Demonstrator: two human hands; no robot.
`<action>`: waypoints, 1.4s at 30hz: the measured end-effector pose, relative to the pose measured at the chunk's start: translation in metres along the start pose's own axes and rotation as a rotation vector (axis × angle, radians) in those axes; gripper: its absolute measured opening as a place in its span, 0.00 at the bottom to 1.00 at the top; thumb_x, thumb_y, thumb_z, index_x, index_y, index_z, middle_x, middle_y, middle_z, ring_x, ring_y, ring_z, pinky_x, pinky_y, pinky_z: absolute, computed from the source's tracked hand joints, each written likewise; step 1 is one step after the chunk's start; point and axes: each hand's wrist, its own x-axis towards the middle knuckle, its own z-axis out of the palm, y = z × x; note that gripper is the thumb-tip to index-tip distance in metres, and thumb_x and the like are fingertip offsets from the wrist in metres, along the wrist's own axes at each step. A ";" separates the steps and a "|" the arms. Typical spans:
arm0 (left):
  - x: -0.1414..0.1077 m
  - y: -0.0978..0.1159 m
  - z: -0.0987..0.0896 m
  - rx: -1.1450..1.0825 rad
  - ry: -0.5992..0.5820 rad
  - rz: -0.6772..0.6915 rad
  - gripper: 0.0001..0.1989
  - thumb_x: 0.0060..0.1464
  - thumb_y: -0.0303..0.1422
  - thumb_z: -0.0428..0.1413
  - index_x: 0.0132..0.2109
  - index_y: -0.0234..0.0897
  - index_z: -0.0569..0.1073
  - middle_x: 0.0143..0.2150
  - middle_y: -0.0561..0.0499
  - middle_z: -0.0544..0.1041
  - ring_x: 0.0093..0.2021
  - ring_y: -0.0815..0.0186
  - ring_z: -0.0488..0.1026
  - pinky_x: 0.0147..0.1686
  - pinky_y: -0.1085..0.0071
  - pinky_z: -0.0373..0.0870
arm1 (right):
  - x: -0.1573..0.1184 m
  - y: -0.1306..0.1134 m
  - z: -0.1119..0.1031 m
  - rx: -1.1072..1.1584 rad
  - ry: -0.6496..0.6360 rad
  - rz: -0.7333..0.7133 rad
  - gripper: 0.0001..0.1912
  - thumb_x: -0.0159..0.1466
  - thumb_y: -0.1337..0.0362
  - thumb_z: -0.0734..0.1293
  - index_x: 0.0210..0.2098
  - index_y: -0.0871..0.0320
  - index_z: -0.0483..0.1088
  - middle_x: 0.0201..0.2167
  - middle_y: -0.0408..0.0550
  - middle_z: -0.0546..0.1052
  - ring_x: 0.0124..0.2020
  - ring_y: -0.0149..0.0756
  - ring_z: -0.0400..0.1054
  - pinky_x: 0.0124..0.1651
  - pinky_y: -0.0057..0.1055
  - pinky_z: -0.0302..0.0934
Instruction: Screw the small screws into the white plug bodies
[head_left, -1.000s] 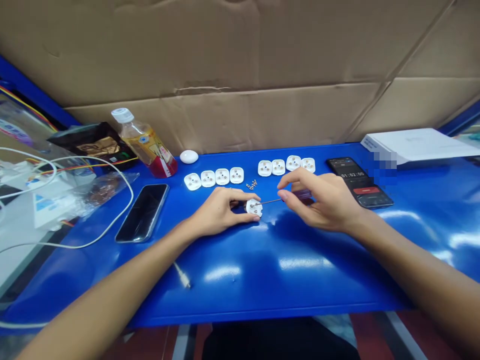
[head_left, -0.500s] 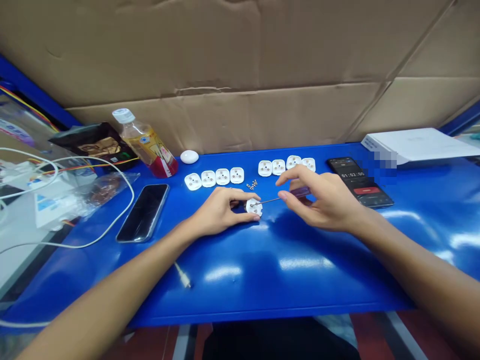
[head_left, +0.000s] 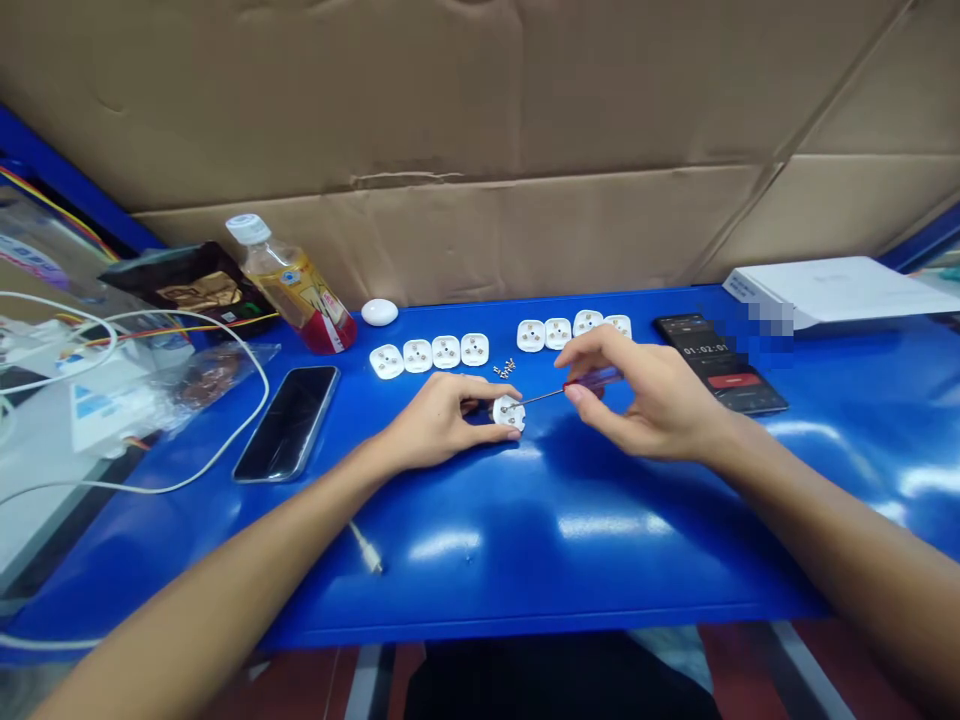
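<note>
left hand: left hand (head_left: pixel 439 420) closed on a white round plug body (head_left: pixel 508 412), thumb and fingers gripping its rim from 9 o'clock
right hand: right hand (head_left: pixel 637 395) gripping a slim screwdriver (head_left: pixel 592 378) with a red and blue handle by thumb and fingers, at 3 o'clock from the plug body
tool contact: metal screwdriver shaft runs toward 9 o'clock, tip touching the plug body's face
plug body: held just above or on the bench (head_left: pixel 525 590), cannot tell which, at bench centre
nearby parts: small metal screws (head_left: pixel 505 368) in a little pile at 12 o'clock from the plug body; two rows of white plug bodies (head_left: pixel 431 352) (head_left: pixel 570 332) at 11 and 1 o'clock
rest, by clock from the plug body: black smartphone (head_left: pixel 286 422) at 9; plastic bottle (head_left: pixel 292 290) with yellow liquid at 10; timer phone (head_left: pixel 720 365) at 2; white box (head_left: pixel 840 290) at 2, far off; cardboard sheet (head_left: pixel 450 100) behind the bench at 12
</note>
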 end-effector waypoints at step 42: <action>-0.002 0.003 0.004 0.151 -0.028 0.113 0.15 0.69 0.42 0.62 0.56 0.38 0.80 0.41 0.50 0.80 0.37 0.64 0.73 0.41 0.69 0.66 | 0.008 -0.008 -0.003 0.058 -0.046 0.184 0.12 0.73 0.57 0.69 0.34 0.52 0.69 0.25 0.40 0.79 0.24 0.35 0.72 0.27 0.32 0.60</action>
